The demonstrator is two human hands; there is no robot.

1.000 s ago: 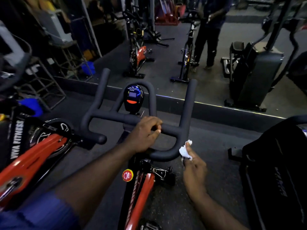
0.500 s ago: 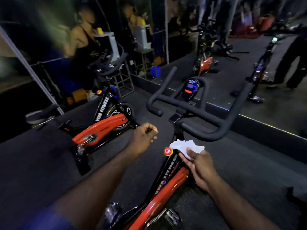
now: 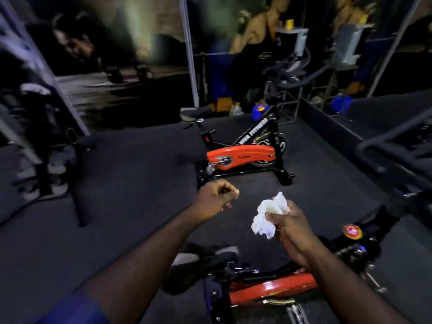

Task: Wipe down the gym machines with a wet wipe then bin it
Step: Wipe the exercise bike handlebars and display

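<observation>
Swinging left over the last half second, our view has carried the handlebar out to the right edge. The far bike now sits in the middle, side-on on the dark floor. Well left of the far bike stands a dark rack (too blurred to tell what it carries). Nearer us than the far bike, about level with its rear end, our left hand is curled into a loose fist. Its thumb tip rests against the forefinger and it holds nothing. Right of that, also in front of the far bike, our right hand pinches the wipe. The wipe is a crumpled white wad bulging out of the fingers to the left, touching no machine. Below both hands, well on our side of the far bike, is the near bike. Its saddle lies by our left forearm and its red guard under our right wrist.
</observation>
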